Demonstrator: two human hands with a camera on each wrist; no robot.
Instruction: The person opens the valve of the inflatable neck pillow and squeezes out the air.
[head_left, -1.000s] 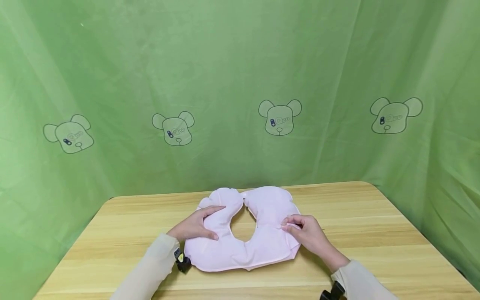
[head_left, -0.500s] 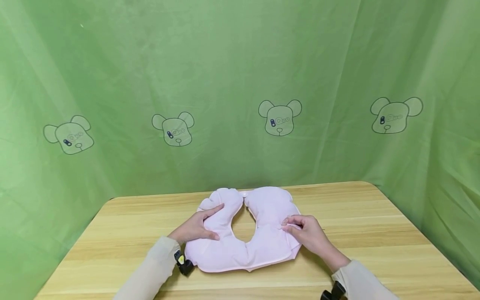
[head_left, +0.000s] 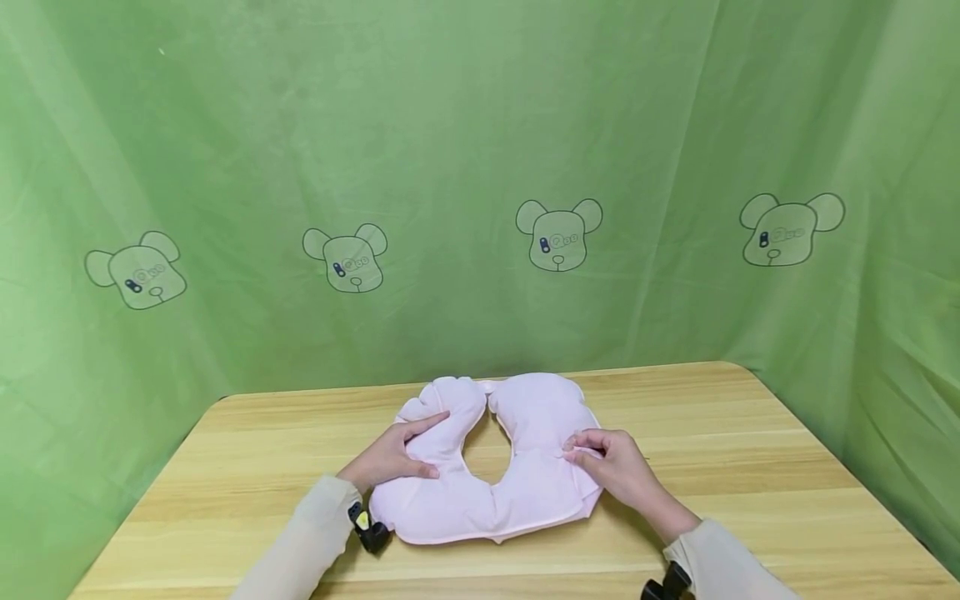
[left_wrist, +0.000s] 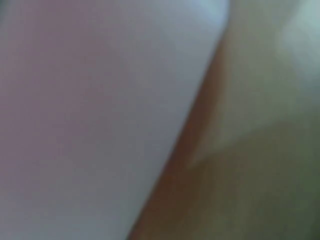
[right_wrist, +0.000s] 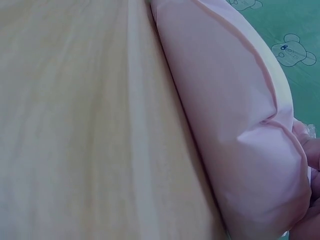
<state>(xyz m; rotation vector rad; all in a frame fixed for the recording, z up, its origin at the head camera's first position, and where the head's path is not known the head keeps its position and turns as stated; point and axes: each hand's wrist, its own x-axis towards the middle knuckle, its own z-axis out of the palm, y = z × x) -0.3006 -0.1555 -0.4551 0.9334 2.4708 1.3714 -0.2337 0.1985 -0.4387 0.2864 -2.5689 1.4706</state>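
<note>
A pale pink inflatable neck pillow [head_left: 540,417] lies puffed up on the table, its two ends meeting at the far side. Over its left side my left hand [head_left: 390,454] rests with the thumb and index finger spread apart on the fabric. At the right side, my right hand [head_left: 611,467] pinches a small bit at the pillow's surface between thumb and fingers. A clear plastic edge [right_wrist: 312,130] shows beside those fingers in the right wrist view. The left wrist view is blurred, filled by the pillow [left_wrist: 90,125] and the tabletop.
The wooden table [head_left: 750,467] has rounded far corners. Behind it and along both sides hangs a green curtain [head_left: 450,125] printed with bear heads. Black wrist cameras sit at both cuffs, the left one [head_left: 371,533] right by the pillow's near left corner.
My left wrist and sleeve have shifted very slightly to the right. My right hand keeps its pinch in the same place, and the pillow looks nearly unchanged.
</note>
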